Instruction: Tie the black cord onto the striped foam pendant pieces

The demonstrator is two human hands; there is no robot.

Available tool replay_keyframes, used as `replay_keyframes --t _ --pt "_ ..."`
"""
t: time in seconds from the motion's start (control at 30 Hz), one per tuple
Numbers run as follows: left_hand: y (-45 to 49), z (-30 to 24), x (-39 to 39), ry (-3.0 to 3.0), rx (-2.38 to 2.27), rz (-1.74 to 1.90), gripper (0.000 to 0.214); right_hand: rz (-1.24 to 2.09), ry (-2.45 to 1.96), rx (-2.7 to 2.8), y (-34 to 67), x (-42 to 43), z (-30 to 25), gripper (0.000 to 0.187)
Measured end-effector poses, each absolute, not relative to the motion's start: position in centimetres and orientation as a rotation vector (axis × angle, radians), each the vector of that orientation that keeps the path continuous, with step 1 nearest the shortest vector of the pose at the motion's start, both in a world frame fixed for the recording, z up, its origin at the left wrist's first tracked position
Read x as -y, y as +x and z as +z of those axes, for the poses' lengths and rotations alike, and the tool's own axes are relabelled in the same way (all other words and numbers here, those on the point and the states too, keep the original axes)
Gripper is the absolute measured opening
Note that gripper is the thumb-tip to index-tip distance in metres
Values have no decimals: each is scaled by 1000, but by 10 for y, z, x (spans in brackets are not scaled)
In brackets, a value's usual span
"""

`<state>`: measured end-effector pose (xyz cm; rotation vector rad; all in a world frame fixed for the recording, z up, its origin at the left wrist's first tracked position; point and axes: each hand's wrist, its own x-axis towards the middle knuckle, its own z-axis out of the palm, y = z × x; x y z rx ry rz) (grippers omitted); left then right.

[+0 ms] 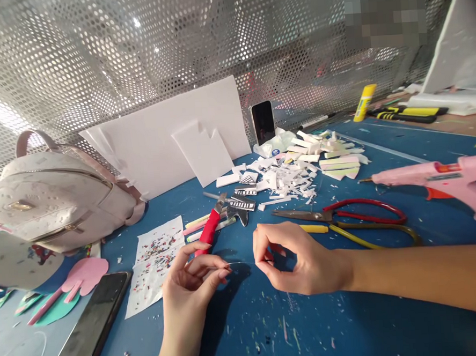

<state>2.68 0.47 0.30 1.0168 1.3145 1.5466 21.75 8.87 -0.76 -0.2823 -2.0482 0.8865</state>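
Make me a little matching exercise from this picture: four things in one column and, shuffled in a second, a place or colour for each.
Things:
1. Glue gun
2. Thin strand
3. Scissors
4. Sheet of paper

Places and colours:
A. White, strewn with tiny colourful bits
B. One red handle, one yellowish
C. Pink, near the picture's right edge
D. Between the fingertips of the left hand and right hand

Pairs: 1-C, 2-D, 3-B, 4-A

You have before you one thin strand [242, 262], one pink hot-glue gun [415, 176], one pair of scissors [328, 215], two smartphones [263, 123], one backpack [57, 194] and one yellow glue stick [365, 103].
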Motion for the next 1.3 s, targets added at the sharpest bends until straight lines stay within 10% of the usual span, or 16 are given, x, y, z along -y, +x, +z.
replay_keyframes --t 1.3 --pt "26 5 0 1106 -1370 1530 35 890 -287 2146 219 -88 -2 10"
